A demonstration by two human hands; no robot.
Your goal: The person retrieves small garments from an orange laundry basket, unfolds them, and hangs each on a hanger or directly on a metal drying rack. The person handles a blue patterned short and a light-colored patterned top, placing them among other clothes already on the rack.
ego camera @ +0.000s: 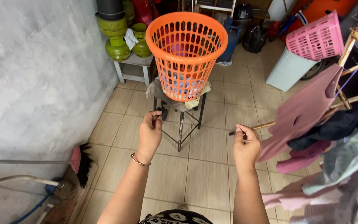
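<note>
A small dark thing (pixel 159 110), too small to make out, sits pinched at the fingertips of the left hand (pixel 150 132). That hand is closed, thumb against the curled fingers, its back toward the camera. The forearm rises from the bottom edge of the view, wrist straight, a thin bangle (pixel 139 160) round it. The dark thing hangs in the air just in front of the stool (pixel 181 120), near its front-left leg and below the basket (pixel 186 54).

The right hand (pixel 246 146) is also closed in a pinch, thumb and forefinger meeting at the top. What it grips cannot be told; a thin stick (pixel 253 126) of the drying rack (pixel 355 68) passes right at its fingertips, its dark end just left of them. This forearm too comes straight up from the bottom edge, level with the left, the two hands well apart over the tiled floor (pixel 206 174).

The orange basket stands upright on the stool, with cloth (pixel 195 99) bunched under it at the seat's edge. Behind it, by the grey wall (pixel 34 83), green gas cylinders (pixel 119 39) rest on a low table. On the right the rack carries a pink shirt (pixel 307 110) and other clothes, and a pink basket (pixel 318 38) lies tilted on a pale bin (pixel 286 70). A brush (pixel 81 161) leans at the wall's foot on the left.
</note>
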